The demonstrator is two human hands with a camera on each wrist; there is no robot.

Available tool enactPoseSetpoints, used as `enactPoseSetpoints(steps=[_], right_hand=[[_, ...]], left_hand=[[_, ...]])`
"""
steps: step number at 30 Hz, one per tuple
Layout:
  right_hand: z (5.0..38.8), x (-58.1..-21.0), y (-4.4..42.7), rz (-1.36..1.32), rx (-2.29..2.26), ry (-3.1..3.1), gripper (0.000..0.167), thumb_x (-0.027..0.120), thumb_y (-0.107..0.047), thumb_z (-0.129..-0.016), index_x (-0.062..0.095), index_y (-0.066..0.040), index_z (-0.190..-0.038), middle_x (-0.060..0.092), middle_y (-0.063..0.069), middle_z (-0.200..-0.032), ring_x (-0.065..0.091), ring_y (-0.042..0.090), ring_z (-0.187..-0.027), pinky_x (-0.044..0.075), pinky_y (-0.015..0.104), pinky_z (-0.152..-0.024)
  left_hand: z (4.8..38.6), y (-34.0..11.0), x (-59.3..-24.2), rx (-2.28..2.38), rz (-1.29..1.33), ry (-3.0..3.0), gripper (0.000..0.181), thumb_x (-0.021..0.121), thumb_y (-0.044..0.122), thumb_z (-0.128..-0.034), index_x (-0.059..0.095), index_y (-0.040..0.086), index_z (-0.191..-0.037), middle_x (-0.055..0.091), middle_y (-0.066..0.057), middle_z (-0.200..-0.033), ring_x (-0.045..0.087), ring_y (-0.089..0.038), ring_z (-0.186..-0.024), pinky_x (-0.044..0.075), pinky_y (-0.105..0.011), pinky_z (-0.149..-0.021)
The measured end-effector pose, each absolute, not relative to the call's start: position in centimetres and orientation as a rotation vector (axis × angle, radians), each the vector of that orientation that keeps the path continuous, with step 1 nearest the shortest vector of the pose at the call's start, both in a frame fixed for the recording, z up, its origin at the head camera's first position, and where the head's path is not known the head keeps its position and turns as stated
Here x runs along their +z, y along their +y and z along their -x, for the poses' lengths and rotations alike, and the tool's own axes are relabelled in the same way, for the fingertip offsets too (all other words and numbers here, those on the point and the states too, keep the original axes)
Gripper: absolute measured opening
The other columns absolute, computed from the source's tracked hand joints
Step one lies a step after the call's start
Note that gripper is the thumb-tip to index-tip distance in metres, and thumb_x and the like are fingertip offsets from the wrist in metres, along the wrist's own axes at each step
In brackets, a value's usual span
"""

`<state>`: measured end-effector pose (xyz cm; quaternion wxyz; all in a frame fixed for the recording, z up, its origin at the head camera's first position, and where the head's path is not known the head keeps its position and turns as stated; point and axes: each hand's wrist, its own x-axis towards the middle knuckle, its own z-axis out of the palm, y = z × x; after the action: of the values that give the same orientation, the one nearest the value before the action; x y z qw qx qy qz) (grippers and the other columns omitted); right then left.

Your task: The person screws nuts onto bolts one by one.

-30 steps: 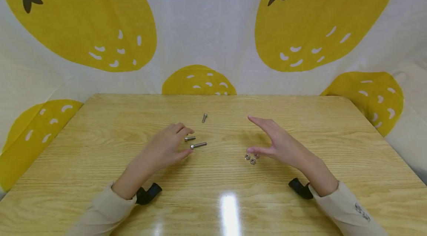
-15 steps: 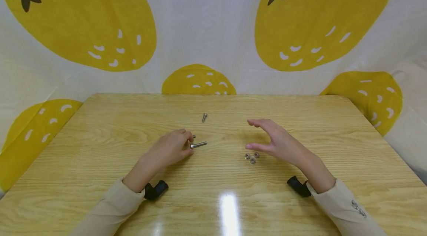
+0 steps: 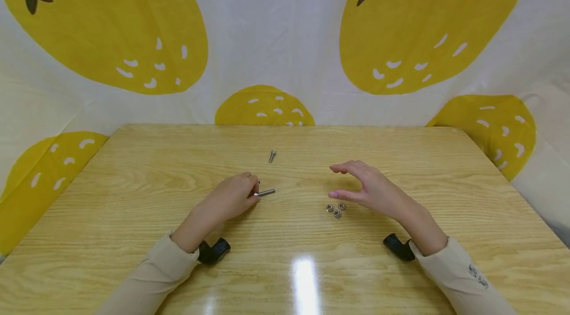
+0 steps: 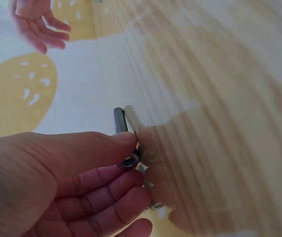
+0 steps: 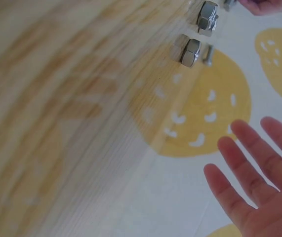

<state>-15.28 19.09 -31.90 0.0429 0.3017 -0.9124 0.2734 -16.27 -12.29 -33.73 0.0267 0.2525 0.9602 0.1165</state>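
Thumb and fingertips of my left hand (image 3: pixel 231 197) pinch the head end of a long steel socket-head bolt (image 3: pixel 267 192). The bolt lies low at the tabletop, its threaded shank (image 4: pixel 120 121) sticking out past the thumb in the left wrist view. Just behind the fingers, a shorter bolt (image 3: pixel 259 181) is mostly hidden. Another short bolt (image 3: pixel 272 157) lies farther back. Over on the right, my right hand (image 3: pixel 371 189) hovers with fingers spread and holds nothing. Three steel nuts sit clustered below its thumb, the front one (image 3: pixel 337 214) nearest me; two nuts (image 5: pixel 190 53) show large in the right wrist view.
All of this is on a glossy wood-grain table (image 3: pixel 169 157). A white cloth (image 3: pixel 271 23) with yellow fruit shapes hangs behind its back edge. Black wrist mounts (image 3: pixel 214 250) jut inward from both sleeves, close to the tabletop.
My left hand has moved slightly right and its spread thumb and fingers have closed on the long bolt's head, covering most of the short bolt. The right hand has barely shifted, uncovering the third nut.
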Motion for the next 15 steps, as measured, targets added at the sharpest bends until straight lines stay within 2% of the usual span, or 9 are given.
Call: enactPoseSetpoints(steps=[15], right_hand=[[15.26,-31.87,19.15,-0.915,0.835,-2.807,0.056,0.07,-0.039,-0.081,0.056,-0.008,-0.126,0.059,0.007,-0.121,0.054,0.025,-0.112,0.048,0.044,-0.089]], left_hand=[[16.23,-12.16,-33.43,0.41,-0.705,2.971,0.009,0.064,0.014,-0.087,0.058,0.01,-0.082,0.054,0.001,-0.073,0.045,-0.012,-0.062,0.038,-0.025,-0.055]])
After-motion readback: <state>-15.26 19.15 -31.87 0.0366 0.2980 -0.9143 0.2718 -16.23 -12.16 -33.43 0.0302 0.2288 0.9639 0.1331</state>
